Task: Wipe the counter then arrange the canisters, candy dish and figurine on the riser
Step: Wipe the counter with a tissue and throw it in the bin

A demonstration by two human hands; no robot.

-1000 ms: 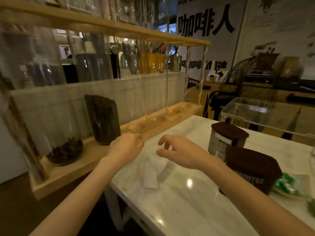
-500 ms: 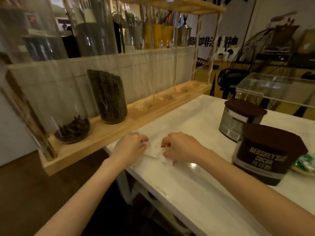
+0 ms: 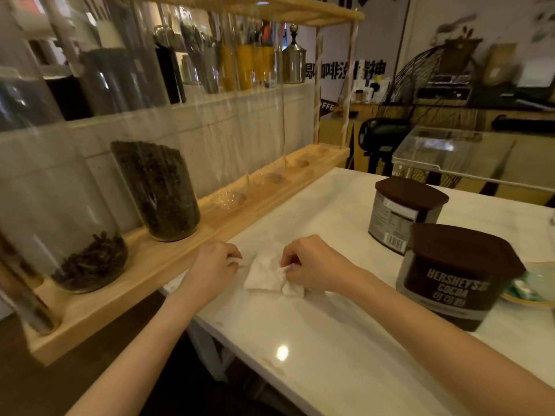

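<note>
Wipe (image 3: 267,273) sits crumpled on the white tabletop (image 3: 330,349) near its left edge, pinched from both sides; left hand (image 3: 211,267) has its grip clenched on the wipe's left corner, right hand (image 3: 312,265) has its grip closed on the bunched right edge; looks like unfolding or gathering the wipe, so wiping judged barely started or not yet started; tabletop shows no clear wiped streak, cannot tell.

Canisters not placed: cocoa canister (image 3: 456,274) with brown lid stands on tabletop at right, near the right forearm; second canister (image 3: 405,214) with brown lid stands just behind it, the two close, cannot tell if touching; candy dish (image 3: 531,291) partly cut off at right edge, just beside the cocoa canister, with something green in it; figurine not visible.

Clear riser (image 3: 450,154) stands at the tabletop's far end, well apart from the hands, top bare as far as visible.

Wooden rack (image 3: 168,259) with glass jars runs along the tabletop's left side; not part of the job.

Left to do, by judgement: the whole wipe pass, then moving both canisters, dish and figurine onto the riser; task at early stage.
</note>
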